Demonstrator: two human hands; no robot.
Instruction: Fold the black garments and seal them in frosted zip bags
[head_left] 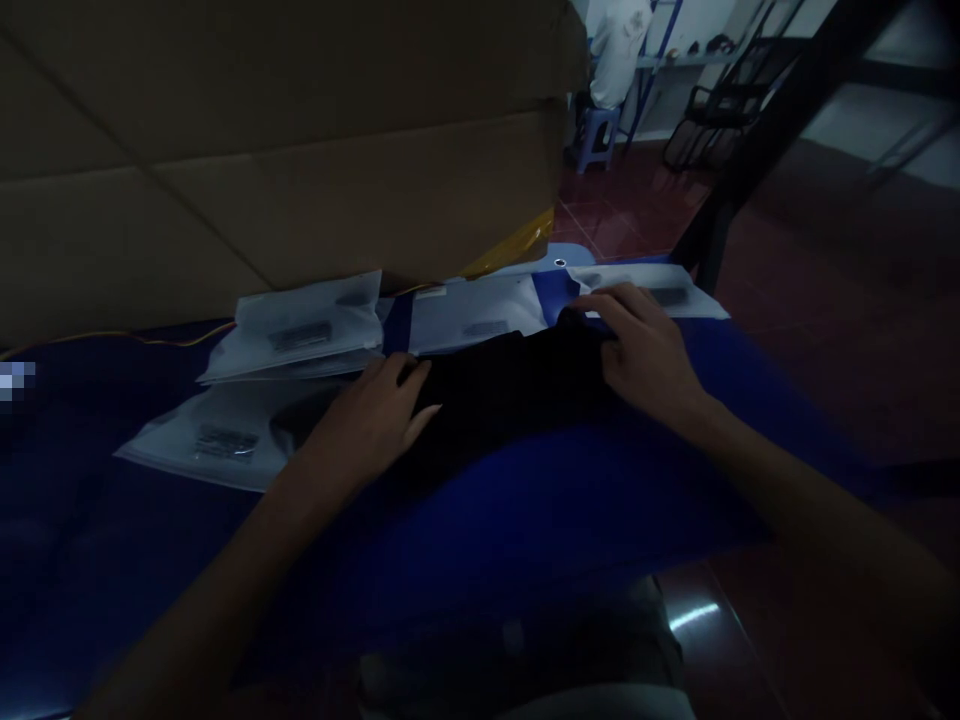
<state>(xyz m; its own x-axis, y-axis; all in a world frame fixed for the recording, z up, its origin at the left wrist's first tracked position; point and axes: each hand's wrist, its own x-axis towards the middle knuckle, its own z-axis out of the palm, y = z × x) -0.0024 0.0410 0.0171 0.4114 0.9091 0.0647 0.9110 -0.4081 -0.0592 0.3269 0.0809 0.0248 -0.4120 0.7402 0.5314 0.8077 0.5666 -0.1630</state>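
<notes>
A piece of black cloth point(495, 395) stretches across the blue table cover point(525, 520) between my two hands; its exact kind is too dark to make out. My left hand point(379, 415) grips its left end, with the thumb on the near side and the fingers curled at the far side. At the right end, my right hand point(649, 350) is closed on the cloth, its fingertips at the far edge. Beside my left forearm lies a frosted plastic bag point(172, 430) with dark contents, and another frosted bag point(307, 315) lies behind it.
Past the cloth are a middle frosted bag point(480, 310) and a right frosted bag point(694, 285). A large cardboard box point(300, 150) walls off the far left. A dark metal post point(757, 140) slants at right. Farther away, a person point(619, 50) sits on a blue stool point(596, 135).
</notes>
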